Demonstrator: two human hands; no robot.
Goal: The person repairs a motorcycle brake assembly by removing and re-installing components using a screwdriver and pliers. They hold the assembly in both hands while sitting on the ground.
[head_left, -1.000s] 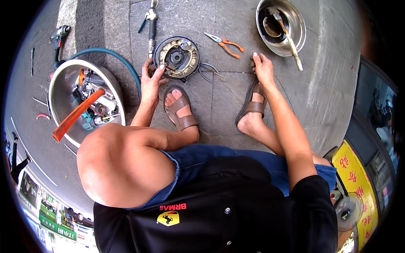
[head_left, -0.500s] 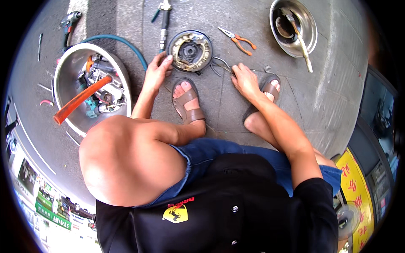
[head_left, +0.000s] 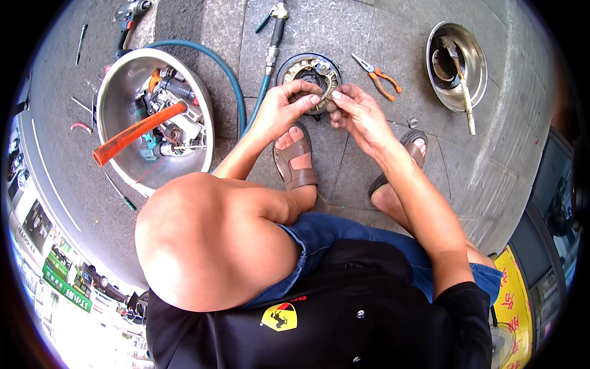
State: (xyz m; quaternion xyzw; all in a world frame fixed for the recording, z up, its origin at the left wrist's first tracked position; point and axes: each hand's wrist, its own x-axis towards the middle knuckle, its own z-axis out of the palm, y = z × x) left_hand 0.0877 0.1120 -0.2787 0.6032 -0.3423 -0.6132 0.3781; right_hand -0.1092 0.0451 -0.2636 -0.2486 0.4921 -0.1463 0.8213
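A round dark metal part with a pale inner ring (head_left: 332, 69), much like a drum brake plate, lies on the pavement in front of my feet. Above its near edge my two hands come close together. Thumb and forefinger of my left hand (head_left: 287, 109) are drawn together at its near side. My right hand (head_left: 359, 117) pinches with thumb and curled fingers just to the right. Anything between the fingertips is too small to make out. Orange-handled long-nose pliers (head_left: 379, 77) lie to the right of the round part.
At left stands a steel basin (head_left: 212, 132) of tools, an orange handle (head_left: 138, 132) jutting over its rim. A teal air hose (head_left: 236, 86) leads to an air blow gun (head_left: 276, 37). A smaller steel bowl (head_left: 483, 80) holds a brush (head_left: 464, 86). A power drill (head_left: 127, 26) lies far left.
Both hands have come up and inward over the round part, from either side of it. The grey cable near my right hand no longer shows. The whole view has shifted slightly.
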